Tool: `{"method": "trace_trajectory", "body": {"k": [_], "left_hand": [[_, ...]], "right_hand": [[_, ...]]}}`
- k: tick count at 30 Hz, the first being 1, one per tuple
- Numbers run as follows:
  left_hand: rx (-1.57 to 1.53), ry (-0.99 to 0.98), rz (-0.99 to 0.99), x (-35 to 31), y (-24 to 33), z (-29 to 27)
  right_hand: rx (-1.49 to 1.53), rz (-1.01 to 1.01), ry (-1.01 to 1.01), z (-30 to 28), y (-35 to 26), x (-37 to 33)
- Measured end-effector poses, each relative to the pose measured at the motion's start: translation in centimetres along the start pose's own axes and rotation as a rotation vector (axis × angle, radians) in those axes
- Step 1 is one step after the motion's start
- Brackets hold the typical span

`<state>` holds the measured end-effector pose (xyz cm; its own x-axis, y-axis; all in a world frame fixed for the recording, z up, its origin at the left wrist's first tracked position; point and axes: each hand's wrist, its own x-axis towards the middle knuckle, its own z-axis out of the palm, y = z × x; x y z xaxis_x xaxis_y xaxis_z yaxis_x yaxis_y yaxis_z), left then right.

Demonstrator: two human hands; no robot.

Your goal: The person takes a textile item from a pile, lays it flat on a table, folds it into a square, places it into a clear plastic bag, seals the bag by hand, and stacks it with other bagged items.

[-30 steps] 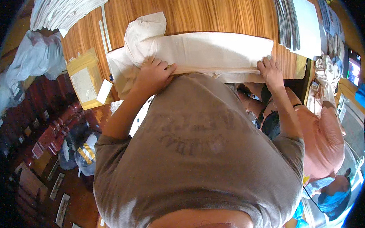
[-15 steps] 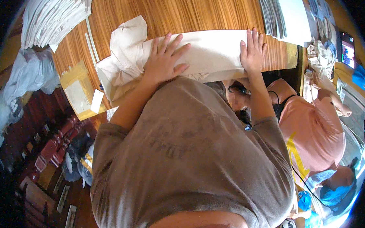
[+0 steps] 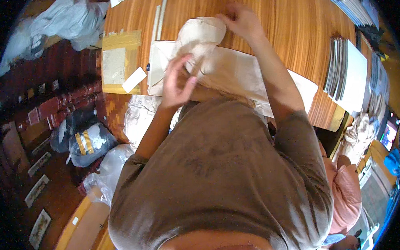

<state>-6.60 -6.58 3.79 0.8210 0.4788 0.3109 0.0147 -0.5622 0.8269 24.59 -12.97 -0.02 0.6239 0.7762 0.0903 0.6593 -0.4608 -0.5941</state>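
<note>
A cream cloth lies along the near edge of the wooden table, and a bunched, folded-up part of it rises at its left. Beside that bunch is my left hand, its fingers curved and apart around nothing; the fingertips are close to the cloth. My right hand has its arm stretched over the table. Its thumb side is by the top right edge of the bunched cloth, but motion blur hides whether it pinches it. A white flat end shows past my right forearm.
Stacks of pale sheets stand at the table's right, others at the far left. Tape and a white tag lie on the table's left corner. Plastic bags fill the left floor. A person in pink is close at my right.
Both hands have lifted from the flat cloth. My right hand has moved left and away from me to the bunched part, which stands farther onto the table. The whole view has turned rightward.
</note>
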Motion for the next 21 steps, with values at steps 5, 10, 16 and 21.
{"method": "trace_trajectory", "body": {"k": [5,10,16,21], "left_hand": [[-0.349,0.299,-0.108,1.0,-1.5,-4.8],[-0.436,0.116,-0.186,4.9,-3.6,-6.6],[-0.012,-0.799,-0.048,5.1,-3.2,-6.5],[0.296,-0.910,0.171,5.4,-6.3,-6.1]], "right_hand": [[-0.304,-0.338,-0.533,6.9,-6.3,3.2],[0.043,-0.561,-0.678,0.9,-9.8,-1.9],[0.524,-0.377,-0.528,-14.5,-15.0,-9.8],[0.819,0.118,-0.319,-16.4,-8.1,-16.3]]}}
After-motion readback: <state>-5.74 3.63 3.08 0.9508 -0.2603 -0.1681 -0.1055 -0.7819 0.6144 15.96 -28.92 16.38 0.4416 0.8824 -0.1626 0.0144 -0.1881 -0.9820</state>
